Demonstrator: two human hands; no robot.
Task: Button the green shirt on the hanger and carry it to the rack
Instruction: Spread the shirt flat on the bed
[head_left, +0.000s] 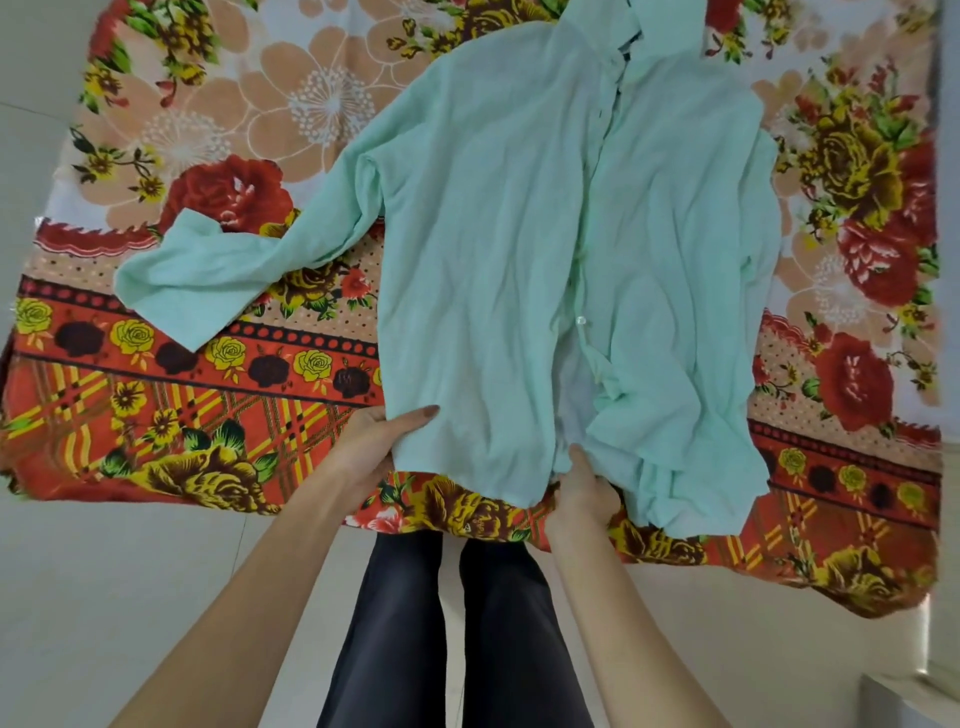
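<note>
The green shirt (519, 234) lies spread front-up on a floral blanket (208, 130), its collar toward the far edge and its hem at the near edge. One sleeve (218, 270) stretches toward the blanket's left side. The left hand (374, 441) pinches the hem's left corner, thumb on top of the cloth — the right hand (584, 491) closes on the bottom of the placket, where the two front panels part. A clear button (581, 321) shows midway up the placket.
</note>
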